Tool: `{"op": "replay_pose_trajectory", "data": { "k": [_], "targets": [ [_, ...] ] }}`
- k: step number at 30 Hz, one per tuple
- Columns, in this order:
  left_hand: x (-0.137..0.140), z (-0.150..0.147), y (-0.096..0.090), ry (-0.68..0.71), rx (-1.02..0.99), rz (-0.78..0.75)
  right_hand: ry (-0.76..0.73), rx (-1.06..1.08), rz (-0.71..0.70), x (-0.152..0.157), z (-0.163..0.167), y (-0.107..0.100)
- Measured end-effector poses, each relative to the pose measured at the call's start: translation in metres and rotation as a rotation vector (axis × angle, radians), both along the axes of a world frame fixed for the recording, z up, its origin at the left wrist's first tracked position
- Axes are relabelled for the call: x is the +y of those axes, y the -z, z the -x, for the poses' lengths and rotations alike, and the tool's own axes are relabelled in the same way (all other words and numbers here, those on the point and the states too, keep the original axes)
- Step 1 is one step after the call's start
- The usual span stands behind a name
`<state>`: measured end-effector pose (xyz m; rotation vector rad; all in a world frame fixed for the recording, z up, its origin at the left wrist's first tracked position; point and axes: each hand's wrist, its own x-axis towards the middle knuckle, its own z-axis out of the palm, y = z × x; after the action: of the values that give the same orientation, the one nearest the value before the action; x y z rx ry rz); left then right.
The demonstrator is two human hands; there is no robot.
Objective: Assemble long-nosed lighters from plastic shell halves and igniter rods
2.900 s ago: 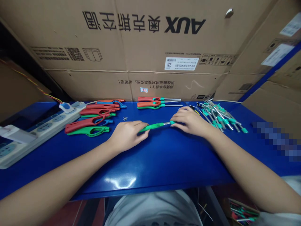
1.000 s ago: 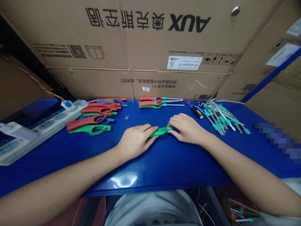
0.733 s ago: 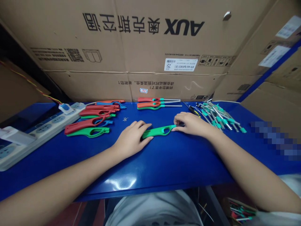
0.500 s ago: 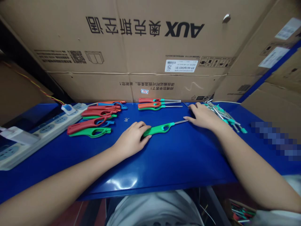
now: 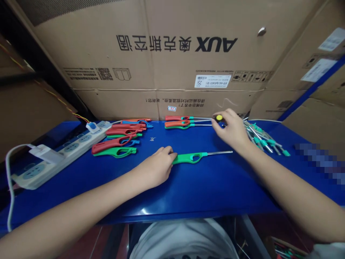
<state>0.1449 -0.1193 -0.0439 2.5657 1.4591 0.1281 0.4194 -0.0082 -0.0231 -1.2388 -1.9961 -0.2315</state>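
My left hand [image 5: 160, 166] is closed around the handle end of a green gas lighter [image 5: 187, 158], whose metal tube [image 5: 219, 153] points right above the blue table. My right hand [image 5: 231, 129] has its thumb and fingers around a screwdriver [image 5: 219, 117] with a yellow-ended black handle; its shaft is mostly hidden. Left of that hand, red, orange and green lighters [image 5: 178, 124] with tubes fitted lie side by side. Tiny metal pieces, perhaps screws [image 5: 152, 139], sit in a small pile on the table.
Several lighter bodies [image 5: 115, 142] without tubes lie at the left beside a white power strip [image 5: 72, 151]. Loose metal tubes with teal ends [image 5: 265, 138] are heaped at the right. A cardboard wall [image 5: 161, 75] stands behind the blue table [image 5: 188, 190].
My right hand has left the lighter's tube tip and now holds the screwdriver at the back. My left hand keeps the green lighter. The camera view has shifted slightly.
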Motion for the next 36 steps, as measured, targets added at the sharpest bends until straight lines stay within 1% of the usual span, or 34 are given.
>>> {"op": "replay_pose_trajectory", "data": {
  "k": [1, 2, 4, 7, 9, 11, 15, 19, 21, 24, 27, 30, 33, 36],
  "targets": [
    [-0.002, 0.0, 0.0, 0.004, 0.003, -0.004, -0.112, 0.065, -0.006, -0.005, 0.013, 0.0],
    [-0.002, -0.001, 0.0, 0.005, -0.001, -0.014, -0.214, 0.114, 0.017, -0.01, 0.026, 0.001],
    [-0.003, -0.002, 0.002, 0.005, -0.025, -0.042, -0.376, 0.216, 0.122, -0.018, 0.053, 0.008],
    [-0.002, -0.005, 0.007, 0.004, -0.044, -0.077, -0.48, 0.388, 0.387, -0.024, 0.087, 0.023],
    [-0.001, -0.006, 0.009, 0.006, -0.027, -0.099, -0.54, 0.499, 0.502, -0.023, 0.104, 0.034],
    [-0.002, -0.008, 0.01, 0.008, -0.002, -0.12, -0.559, 0.593, 0.565, -0.02, 0.114, 0.043],
    [-0.005, -0.011, 0.011, 0.017, 0.005, -0.153, -0.53, 0.656, 0.573, -0.015, 0.122, 0.052],
    [-0.003, -0.01, 0.015, 0.034, -0.051, -0.171, -0.538, 0.732, 0.597, -0.016, 0.122, 0.054],
    [-0.001, -0.009, 0.019, 0.041, -0.109, -0.179, -0.532, 0.797, 0.59, -0.017, 0.12, 0.05],
    [0.004, -0.008, 0.026, 0.058, -0.236, -0.176, -0.491, 0.93, 0.538, -0.018, 0.112, 0.039],
    [0.011, -0.007, 0.033, 0.074, -0.376, -0.148, -0.473, 1.033, 0.484, -0.019, 0.097, 0.024],
    [0.018, -0.007, 0.038, 0.084, -0.504, -0.117, -0.476, 1.119, 0.481, -0.021, 0.081, 0.014],
    [0.021, -0.008, 0.042, 0.111, -0.608, -0.083, -0.437, 1.246, 0.468, -0.023, 0.071, 0.014],
    [0.02, -0.01, 0.043, 0.145, -0.653, -0.052, -0.397, 1.358, 0.442, -0.024, 0.068, 0.019]
  ]
}}
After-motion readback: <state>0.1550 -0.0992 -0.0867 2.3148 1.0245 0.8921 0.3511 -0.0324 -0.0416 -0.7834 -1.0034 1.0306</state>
